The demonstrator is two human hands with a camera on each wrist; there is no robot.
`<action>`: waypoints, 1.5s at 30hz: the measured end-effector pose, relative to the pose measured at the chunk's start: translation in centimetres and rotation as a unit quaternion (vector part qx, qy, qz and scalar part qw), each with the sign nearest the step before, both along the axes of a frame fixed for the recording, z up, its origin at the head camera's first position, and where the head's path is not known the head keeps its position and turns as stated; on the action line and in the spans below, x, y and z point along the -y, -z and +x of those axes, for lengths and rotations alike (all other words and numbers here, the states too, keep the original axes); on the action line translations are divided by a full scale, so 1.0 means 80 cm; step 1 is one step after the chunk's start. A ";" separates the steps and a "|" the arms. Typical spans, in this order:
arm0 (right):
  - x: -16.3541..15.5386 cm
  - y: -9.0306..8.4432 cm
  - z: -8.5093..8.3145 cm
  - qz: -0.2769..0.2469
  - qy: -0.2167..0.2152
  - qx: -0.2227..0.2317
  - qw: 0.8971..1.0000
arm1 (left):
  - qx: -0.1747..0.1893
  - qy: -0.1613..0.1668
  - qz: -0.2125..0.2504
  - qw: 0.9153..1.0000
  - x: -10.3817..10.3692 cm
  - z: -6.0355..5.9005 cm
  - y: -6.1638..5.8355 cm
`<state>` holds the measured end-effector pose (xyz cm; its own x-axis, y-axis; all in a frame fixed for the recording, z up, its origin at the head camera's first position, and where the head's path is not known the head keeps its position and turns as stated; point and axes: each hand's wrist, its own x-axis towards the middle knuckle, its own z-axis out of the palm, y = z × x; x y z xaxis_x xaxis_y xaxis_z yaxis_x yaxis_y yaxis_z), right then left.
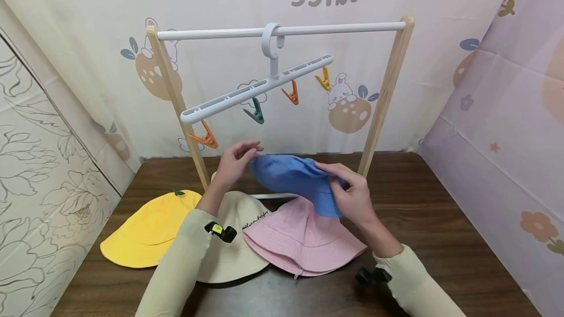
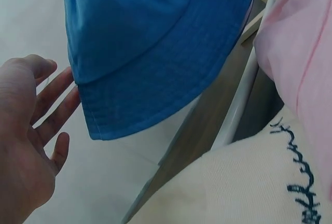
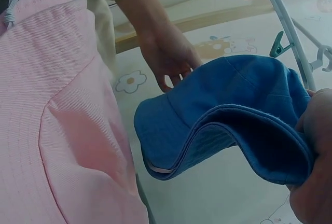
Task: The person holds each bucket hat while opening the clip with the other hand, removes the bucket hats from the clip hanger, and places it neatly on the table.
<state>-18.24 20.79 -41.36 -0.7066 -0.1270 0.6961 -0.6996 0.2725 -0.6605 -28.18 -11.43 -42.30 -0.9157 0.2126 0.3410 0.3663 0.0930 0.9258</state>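
My right hand (image 1: 352,192) pinches a blue bucket hat (image 1: 291,172) by its brim, holding it up in front of the drying rack. In the right wrist view the hat (image 3: 223,94) sags folded, the hollow of its underside showing. At the hat's other side is my left hand (image 1: 238,160), its fingers loosely bent with the tips right at the fabric; the left wrist view shows these fingers (image 2: 54,105) against the edge of the hat (image 2: 140,53), not curled round it. Below lie a pink bucket hat (image 1: 304,238) and a cream one (image 1: 233,253) with dark lettering.
A yellow hat (image 1: 150,229) with a green leaf lies at the left of the brown table (image 1: 423,219). From the rack's white rail (image 1: 343,28) hangs a grey hanger (image 1: 229,101) with an orange clip (image 1: 207,137), a green clip (image 1: 255,112) and further clips.
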 end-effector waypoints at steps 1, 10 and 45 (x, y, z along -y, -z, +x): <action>-0.001 0.000 0.001 0.001 0.002 0.000 1.000 | -0.002 0.001 0.000 1.000 0.001 -0.001 0.001; -0.014 0.003 0.009 0.003 0.009 0.001 1.000 | -0.011 -0.013 -0.015 1.000 0.010 0.001 0.011; -0.052 -0.018 0.040 -0.004 0.070 0.038 0.997 | -0.043 -0.032 -0.055 0.997 0.025 0.027 0.009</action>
